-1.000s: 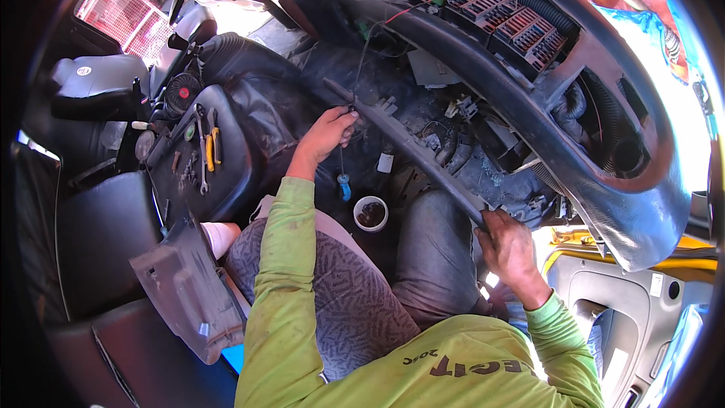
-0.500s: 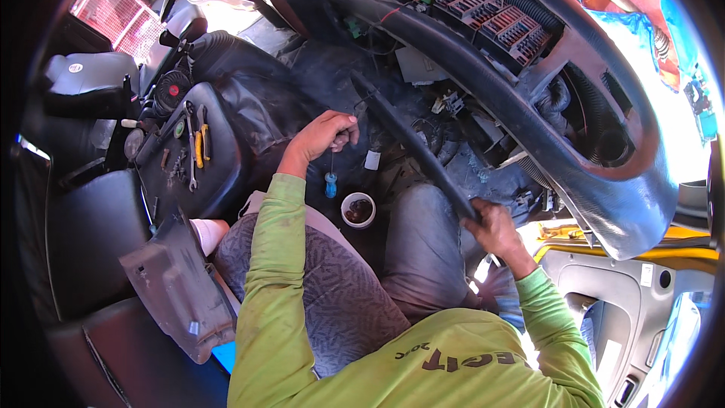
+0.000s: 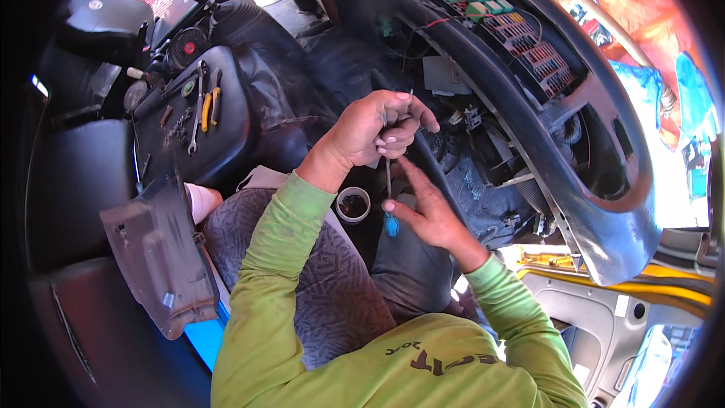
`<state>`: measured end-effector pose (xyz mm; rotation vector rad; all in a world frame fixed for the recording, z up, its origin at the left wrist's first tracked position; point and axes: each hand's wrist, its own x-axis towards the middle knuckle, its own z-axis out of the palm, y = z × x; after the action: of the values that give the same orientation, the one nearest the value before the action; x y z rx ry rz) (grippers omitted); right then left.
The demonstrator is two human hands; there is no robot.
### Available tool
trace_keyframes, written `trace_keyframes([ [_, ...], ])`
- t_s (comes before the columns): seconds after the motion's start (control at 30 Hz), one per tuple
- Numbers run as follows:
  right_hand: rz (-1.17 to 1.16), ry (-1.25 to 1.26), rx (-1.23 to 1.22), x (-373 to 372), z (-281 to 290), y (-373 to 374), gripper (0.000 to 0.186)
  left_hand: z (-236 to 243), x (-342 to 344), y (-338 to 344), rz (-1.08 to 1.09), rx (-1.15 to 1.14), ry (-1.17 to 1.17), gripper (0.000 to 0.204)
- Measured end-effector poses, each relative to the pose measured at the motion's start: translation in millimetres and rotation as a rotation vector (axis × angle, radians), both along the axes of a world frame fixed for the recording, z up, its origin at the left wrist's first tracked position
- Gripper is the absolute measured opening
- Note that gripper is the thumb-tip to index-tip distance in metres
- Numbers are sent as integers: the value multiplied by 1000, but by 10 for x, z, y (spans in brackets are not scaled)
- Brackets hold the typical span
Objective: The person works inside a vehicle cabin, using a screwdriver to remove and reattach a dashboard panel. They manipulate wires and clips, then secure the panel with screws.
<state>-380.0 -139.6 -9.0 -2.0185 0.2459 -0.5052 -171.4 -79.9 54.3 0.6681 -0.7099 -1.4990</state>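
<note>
My left hand (image 3: pixel 374 130) is closed around the shaft of a screwdriver (image 3: pixel 391 225), whose blue handle hangs downward. My right hand (image 3: pixel 432 215) is beside it with fingers stretched out, the thumb at the shaft just above the handle. Behind the right hand, a long dark trim strip (image 3: pixel 436 162) leans in the footwell, partly hidden by both hands. Below my left hand, a white tub (image 3: pixel 367 200) with small dark pieces inside stands near my knees.
A dashboard (image 3: pixel 521 143) with exposed fuses and relays (image 3: pixel 529 45) curves along the right. Pliers (image 3: pixel 205 113) and a wrench (image 3: pixel 198 109) lie on a black seat (image 3: pixel 234 91) at left. A grey plastic panel (image 3: pixel 155 257) leans by my left thigh. The door (image 3: pixel 604 310) is at lower right.
My right hand has let go of the trim strip and come left to the screwdriver. My left hand has moved right and nearer with the screwdriver. The view has shifted slightly.
</note>
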Motion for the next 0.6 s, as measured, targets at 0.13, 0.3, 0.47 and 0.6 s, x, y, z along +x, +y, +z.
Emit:
trace_keyframes([
  [0.13,101,349,362,49,-119,134,35,39,152,101,176,-72,150,59],
  [0.3,34,265,431,-75,21,113,35,-73,417,139,269,-118,252,63],
  [0.47,24,368,409,6,259,-48,40,-203,387,58,211,-137,258,64],
  [0.6,22,398,447,5,328,-63,41,-211,350,46,247,-152,266,64],
])
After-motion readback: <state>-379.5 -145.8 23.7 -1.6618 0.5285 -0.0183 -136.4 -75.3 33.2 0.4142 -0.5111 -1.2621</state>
